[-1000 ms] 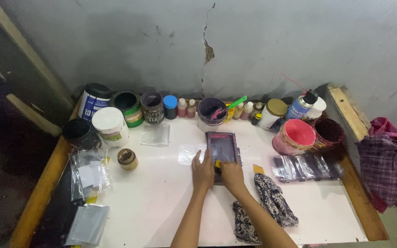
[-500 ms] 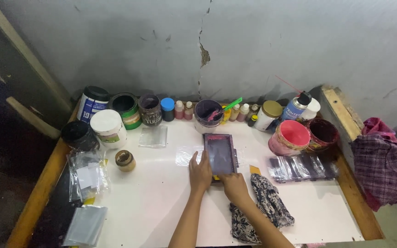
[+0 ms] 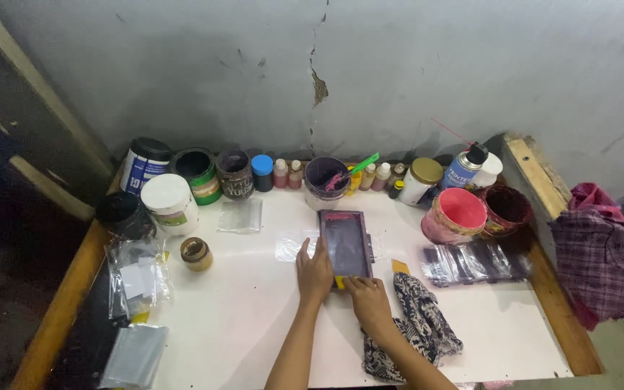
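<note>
Left hand (image 3: pixel 314 272) lies flat, fingers spread wide, pressing the left edge of the small printing frame (image 3: pixel 346 244); right hand (image 3: pixel 368 299) pinches a yellow scraper (image 3: pixel 341 282) at its near end, on the table (image 3: pixel 254 325).

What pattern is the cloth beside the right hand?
The cloth is black-and-white patterned, clearest in the head view.

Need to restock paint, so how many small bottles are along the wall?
6 small bottles: two pink ones left of the purple tub, four right of it. More may be hidden.
</note>
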